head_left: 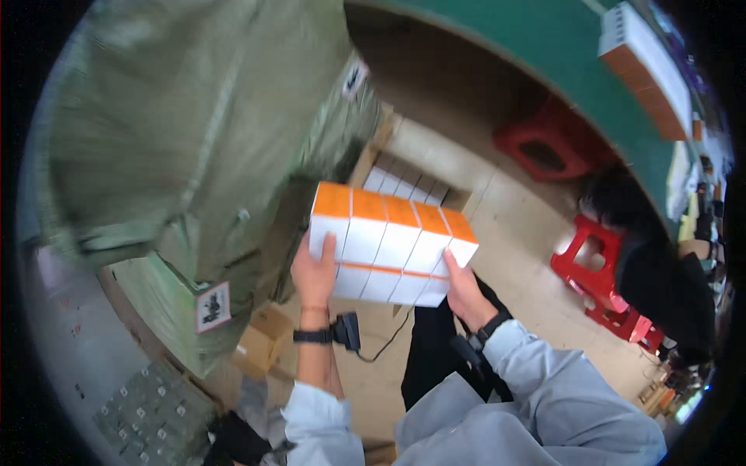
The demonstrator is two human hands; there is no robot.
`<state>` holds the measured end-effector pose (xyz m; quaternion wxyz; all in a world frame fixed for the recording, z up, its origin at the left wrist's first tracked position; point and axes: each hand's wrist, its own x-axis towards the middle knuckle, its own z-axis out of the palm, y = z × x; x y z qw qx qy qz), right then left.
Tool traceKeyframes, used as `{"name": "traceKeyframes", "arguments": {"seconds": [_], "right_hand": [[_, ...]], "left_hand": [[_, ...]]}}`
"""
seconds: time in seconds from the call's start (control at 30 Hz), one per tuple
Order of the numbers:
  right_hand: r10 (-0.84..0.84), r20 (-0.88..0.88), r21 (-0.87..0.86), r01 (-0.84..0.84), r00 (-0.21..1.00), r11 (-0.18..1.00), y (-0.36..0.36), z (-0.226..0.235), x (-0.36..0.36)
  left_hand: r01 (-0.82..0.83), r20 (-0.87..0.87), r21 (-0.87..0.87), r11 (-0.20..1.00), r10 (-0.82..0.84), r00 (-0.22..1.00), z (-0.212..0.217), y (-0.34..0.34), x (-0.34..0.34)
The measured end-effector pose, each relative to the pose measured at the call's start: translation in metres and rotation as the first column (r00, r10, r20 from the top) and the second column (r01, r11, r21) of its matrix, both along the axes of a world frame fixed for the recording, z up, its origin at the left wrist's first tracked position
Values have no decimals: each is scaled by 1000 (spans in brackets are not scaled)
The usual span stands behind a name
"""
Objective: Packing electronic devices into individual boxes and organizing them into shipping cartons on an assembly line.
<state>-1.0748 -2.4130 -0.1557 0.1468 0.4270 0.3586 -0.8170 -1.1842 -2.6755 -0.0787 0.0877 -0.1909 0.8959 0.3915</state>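
Far to the left of the hands rises a stack of green woven sacks (179,140), with a small cardboard box (264,342) on the floor below the left wrist; the left hand (315,272) is closed around the left end of a block of white boxes with orange tops (392,245), thumb on its front face; the right hand (458,291) grips the block's lower right corner, fingers hidden behind it; the block hangs in the air between both hands, just above an open carton (408,182) with more white boxes inside. By my judgement the block is in mid-carry; any next move calls for even pressure from both sides so the rows stay together. Right of the hands stand red plastic stools (594,256).
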Motion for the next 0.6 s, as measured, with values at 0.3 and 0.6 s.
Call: {"name": "traceKeyframes", "arguments": {"seconds": [0.3,0.6], "right_hand": [[109,-217,138,-80,970,987,133,248,-56],[1,-190,160,30,982,987,291,319,-145]], "left_hand": [[-110,-217,345,932,194,957,209,116,15],[-40,-113,489,871,109,988,248,281,-101]]}}
